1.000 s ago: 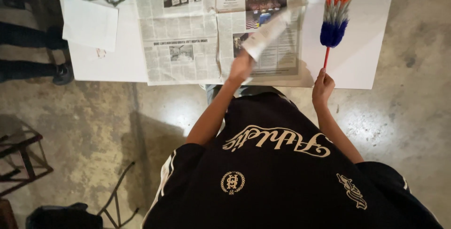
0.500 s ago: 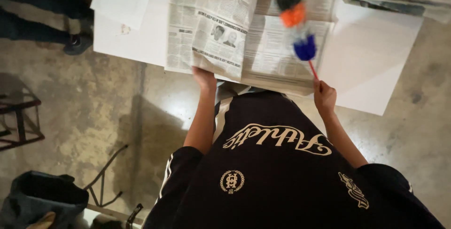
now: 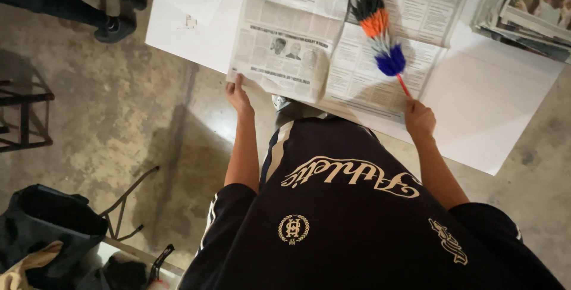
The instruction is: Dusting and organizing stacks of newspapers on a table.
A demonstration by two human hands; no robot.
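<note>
Newspaper [image 3: 285, 58] corner pinched in left hand [image 3: 239, 95] fingers; right hand [image 3: 420, 117] fingers closed on duster [image 3: 376, 25] handle, long axis slanting far-left over bench [image 3: 493, 105].

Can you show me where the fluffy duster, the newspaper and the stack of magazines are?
feather duster [image 3: 391, 61], head view, on its blue tuft.
newspaper [image 3: 279, 58], head view, on the left page.
stack of magazines [image 3: 529, 10], head view, on the top cover.

Matt paper newspaper [image 3: 297, 46] lies on a smooth white table [image 3: 493, 111]. The duster [image 3: 377, 25] looks fluffy, synthetic. The floor [image 3: 119, 123] is rough concrete.
</note>
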